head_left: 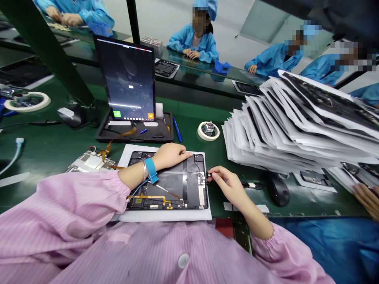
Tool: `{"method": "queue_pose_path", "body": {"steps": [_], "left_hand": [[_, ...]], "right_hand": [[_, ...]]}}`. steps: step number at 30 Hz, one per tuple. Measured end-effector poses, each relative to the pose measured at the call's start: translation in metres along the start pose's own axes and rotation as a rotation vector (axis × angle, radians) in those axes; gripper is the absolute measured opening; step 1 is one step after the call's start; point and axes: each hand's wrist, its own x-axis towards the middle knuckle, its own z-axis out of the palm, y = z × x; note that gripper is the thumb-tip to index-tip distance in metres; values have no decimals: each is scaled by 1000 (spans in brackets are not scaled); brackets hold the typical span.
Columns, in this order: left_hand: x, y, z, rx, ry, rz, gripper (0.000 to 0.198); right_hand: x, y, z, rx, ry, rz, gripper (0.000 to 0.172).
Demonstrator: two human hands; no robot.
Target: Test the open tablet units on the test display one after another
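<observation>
An opened tablet housing [174,189] lies on a white sheet [166,215] before me, its ribbon cables and small boards exposed. My left hand [170,155] reaches across it and grips its far edge, thumb along the inner side and the other fingers partly hidden. A blue wrist strap [151,170] circles that wrist. At the housing's right edge, my right hand [226,182] pinches a small dark plug [209,175]. Whether the plug sits in the port cannot be made out. Left of the housing lies a metal-covered board assembly [91,161], with an orange ribbon cable leading from it.
Behind the housing a lit screen [128,83] stands in a black tray [103,136]. A tape roll [208,131] and blue pen [177,130] lie nearby. A tall stack of sheeted housings [278,130] and a mouse [277,190] are on the right. Co-workers sit across the line.
</observation>
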Motion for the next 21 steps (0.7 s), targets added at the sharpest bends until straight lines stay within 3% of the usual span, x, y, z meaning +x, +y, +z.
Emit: {"method": "queue_pose_path", "body": {"steps": [7,17,21], "left_hand": [[0,1,0,4,3,1,56],[0,1,0,30,-4,1,55],[1,1,-1,31,-7,-5,55]], "right_hand": [[-7,6,8,258,-97,125,21],[-5,6,5,200,-126,94,17],[-4,-2,7,3,-136,27,16]]}}
